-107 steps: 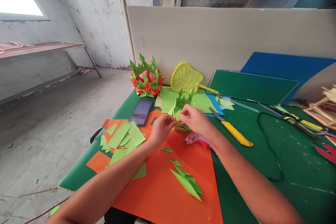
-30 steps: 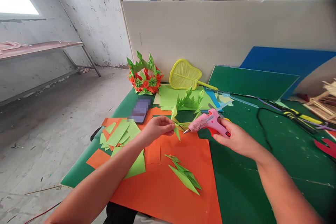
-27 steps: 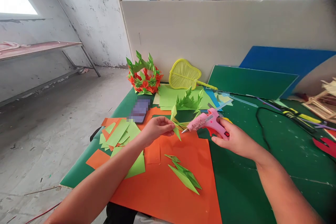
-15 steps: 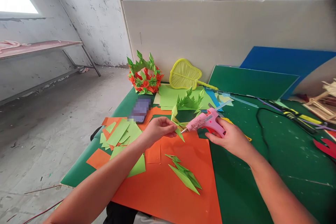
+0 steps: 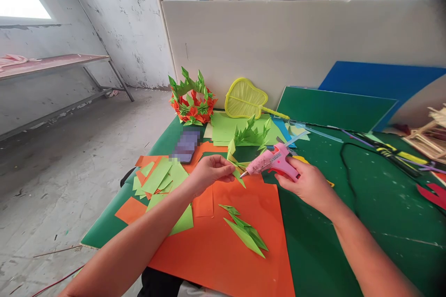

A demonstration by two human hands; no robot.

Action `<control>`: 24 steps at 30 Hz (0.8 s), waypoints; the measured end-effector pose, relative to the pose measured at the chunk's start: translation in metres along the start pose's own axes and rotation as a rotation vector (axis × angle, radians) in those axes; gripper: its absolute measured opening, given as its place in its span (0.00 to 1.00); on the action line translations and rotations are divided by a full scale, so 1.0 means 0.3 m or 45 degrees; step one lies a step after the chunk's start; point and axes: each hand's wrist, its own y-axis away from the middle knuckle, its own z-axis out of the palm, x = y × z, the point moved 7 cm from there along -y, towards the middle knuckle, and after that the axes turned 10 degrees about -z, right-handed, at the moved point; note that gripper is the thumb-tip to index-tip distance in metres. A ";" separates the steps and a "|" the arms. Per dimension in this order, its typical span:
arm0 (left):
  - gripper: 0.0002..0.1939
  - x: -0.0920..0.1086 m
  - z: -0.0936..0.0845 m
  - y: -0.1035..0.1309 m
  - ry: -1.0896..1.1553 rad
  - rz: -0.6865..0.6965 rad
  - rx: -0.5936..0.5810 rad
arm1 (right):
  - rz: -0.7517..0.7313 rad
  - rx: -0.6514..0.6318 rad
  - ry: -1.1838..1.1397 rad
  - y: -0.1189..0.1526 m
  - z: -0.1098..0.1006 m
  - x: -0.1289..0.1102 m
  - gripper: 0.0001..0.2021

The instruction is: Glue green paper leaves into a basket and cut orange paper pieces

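Green paper leaf (image 5: 240,180) in a fingertip pinch, glue nozzle right up at it!

Left hand (image 5: 216,169) has thumb and fingers closed on the sharp-creased, pointed leaf, out over the far part of the smooth orange sheet (image 5: 254,213), while the right hand (image 5: 308,181) wraps the handle of a speckled pink plastic glue gun (image 5: 270,161), clear stick poking out behind; just beyond, a spiky green paper crown (image 5: 253,137), and look, slim folded leaves (image 5: 245,236) lie flat nearer the wearer, with a bristling orange-and-green paper crown (image 5: 194,112) by the tabletop (image 5: 320,241)'s far left corner, beside a ribbed yellow fan (image 5: 245,98)!
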 end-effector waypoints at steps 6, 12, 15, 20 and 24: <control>0.21 -0.004 -0.008 -0.006 -0.014 0.010 0.012 | 0.008 0.004 0.043 0.002 -0.009 0.006 0.11; 0.22 0.001 -0.015 -0.010 0.021 -0.001 0.025 | 0.009 0.025 0.063 0.002 -0.011 0.012 0.10; 0.22 0.005 -0.016 -0.008 0.033 -0.004 0.031 | 0.005 0.020 0.055 0.002 -0.011 0.016 0.10; 0.22 0.002 -0.025 -0.010 0.054 0.002 0.043 | 0.017 0.031 0.028 0.005 -0.016 0.025 0.11; 0.21 -0.002 -0.031 -0.016 0.048 0.012 0.047 | 0.028 0.025 0.022 0.006 -0.015 0.025 0.11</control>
